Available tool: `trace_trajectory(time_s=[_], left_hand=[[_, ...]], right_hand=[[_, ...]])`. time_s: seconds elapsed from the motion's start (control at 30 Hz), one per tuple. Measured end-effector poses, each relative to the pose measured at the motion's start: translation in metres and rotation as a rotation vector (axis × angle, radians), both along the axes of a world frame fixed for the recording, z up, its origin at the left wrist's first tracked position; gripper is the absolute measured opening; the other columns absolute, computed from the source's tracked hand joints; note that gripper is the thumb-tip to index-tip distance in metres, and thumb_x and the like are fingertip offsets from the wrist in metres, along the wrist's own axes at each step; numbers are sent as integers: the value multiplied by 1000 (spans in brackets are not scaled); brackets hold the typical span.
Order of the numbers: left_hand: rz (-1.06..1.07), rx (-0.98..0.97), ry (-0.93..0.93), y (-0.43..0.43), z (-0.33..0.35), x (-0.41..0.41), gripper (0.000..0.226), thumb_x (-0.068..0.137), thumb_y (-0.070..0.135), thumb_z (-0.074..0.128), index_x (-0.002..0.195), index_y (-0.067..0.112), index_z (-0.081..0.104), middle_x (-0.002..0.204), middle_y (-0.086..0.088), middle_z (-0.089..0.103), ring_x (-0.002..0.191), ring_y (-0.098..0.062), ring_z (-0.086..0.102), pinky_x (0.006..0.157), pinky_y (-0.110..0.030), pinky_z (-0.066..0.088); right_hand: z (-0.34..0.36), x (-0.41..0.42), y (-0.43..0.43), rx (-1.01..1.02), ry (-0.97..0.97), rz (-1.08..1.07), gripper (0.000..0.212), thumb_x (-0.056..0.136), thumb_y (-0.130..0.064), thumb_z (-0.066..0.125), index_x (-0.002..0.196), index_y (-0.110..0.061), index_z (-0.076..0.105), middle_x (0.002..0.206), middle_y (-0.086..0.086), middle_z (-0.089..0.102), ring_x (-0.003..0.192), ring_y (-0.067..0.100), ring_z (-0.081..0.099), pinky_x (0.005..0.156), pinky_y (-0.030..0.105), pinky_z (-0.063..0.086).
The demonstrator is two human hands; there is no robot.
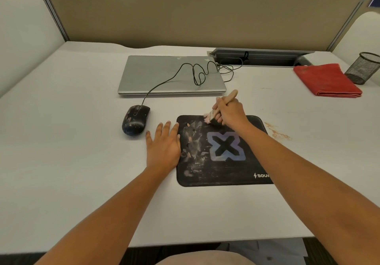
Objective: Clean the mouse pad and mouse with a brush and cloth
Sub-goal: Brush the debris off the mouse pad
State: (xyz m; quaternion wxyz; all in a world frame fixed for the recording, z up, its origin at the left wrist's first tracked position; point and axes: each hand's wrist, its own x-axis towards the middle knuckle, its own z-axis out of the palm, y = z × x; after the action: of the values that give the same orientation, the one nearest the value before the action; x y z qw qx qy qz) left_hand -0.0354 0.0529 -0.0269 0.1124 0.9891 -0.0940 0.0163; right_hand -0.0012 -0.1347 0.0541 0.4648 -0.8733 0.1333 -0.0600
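Head view: right hand (230, 111) grips brush (223, 105), bristles on dusty mouse pad (222, 170); left hand (162, 143) lies flat, fingers straight, on tabletop (72, 141).

Dusty mouse pad (207, 175) (brush (214, 113) on it); smudged mouse (135, 120) beside; cloth (327, 80) folded.

The white table (61, 162) holds a black mouse pad (224, 149) near its middle. From the pad, a dirty black mouse (134, 121) sits at 10 o'clock and a shut grey laptop (162, 75) at 11 o'clock. A folded red cloth (327, 80) lies at 2 o'clock with a wire cup (363, 67) just beside it, and brown dust (277, 132) lies close by at 3 o'clock.
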Motion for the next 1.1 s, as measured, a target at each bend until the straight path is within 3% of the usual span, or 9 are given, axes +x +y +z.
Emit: trace_trajectory(time_s=[0.13,0.3,0.37,0.43,0.53,0.63,0.73,0.93,1.1], left_hand=[[-3,6,-2,0,-1,1,49,99,38,16,147,26,15,156,0,13,145,-21,6,115,-49,2],[-6,-1,-9,0,-2,1,49,99,37,16,146,26,15,156,0,14,145,-22,7,115,-49,2],[-8,-3,-9,0,-2,2,49,99,37,16,147,27,15,156,0,14,145,-21,7,115,-49,2],[-8,-7,-8,0,-3,2,49,99,37,16,147,27,14,156,0,14,145,-21,6,115,-49,2],[-5,-11,-10,0,-4,3,48,99,37,16,146,27,15,156,0,15,145,-21,7,115,-49,1],[-4,-13,-21,0,-4,3,48,99,36,17,146,27,17,155,0,16,144,-21,8,115,-49,3],[-10,-19,-23,1,-4,2,48,99,36,17,146,26,18,155,-1,17,144,-22,9,115,-50,3],[-18,-24,-16,1,-1,1,48,99,35,18,146,25,17,155,-1,16,144,-22,8,115,-50,3],[-17,-25,-17,1,1,1,47,100,34,18,146,25,18,155,-2,17,144,-22,9,114,-51,4]], right_hand=[[1,-3,5,16,110,220,39,99,-26,37,71,-12,58,57,2,55,46,9,49,44,12,40],[13,-6,6,-27,499,618,40,97,-25,42,67,-7,63,50,0,56,35,4,42,37,12,33],[16,1,8,18,385,536,41,97,-26,42,67,-8,63,55,3,56,36,4,42,37,11,33],[16,8,9,74,150,283,41,98,-27,40,69,-8,61,60,3,56,39,4,46,38,10,36],[5,12,5,-42,-39,70,35,98,-29,38,79,-10,60,64,-4,53,55,5,51,52,13,41],[-7,-3,3,-65,-27,166,35,99,-26,36,70,-20,55,64,-5,52,58,6,50,58,14,40],[-10,-24,4,10,12,290,37,99,-27,37,67,-20,55,62,0,54,52,7,49,51,14,40],[3,-51,-10,131,389,568,43,97,-27,42,61,-12,60,45,-6,57,35,5,46,36,11,35],[-3,-54,-16,113,-18,40,41,98,-32,38,67,-14,56,52,-3,53,38,3,51,41,8,39]])
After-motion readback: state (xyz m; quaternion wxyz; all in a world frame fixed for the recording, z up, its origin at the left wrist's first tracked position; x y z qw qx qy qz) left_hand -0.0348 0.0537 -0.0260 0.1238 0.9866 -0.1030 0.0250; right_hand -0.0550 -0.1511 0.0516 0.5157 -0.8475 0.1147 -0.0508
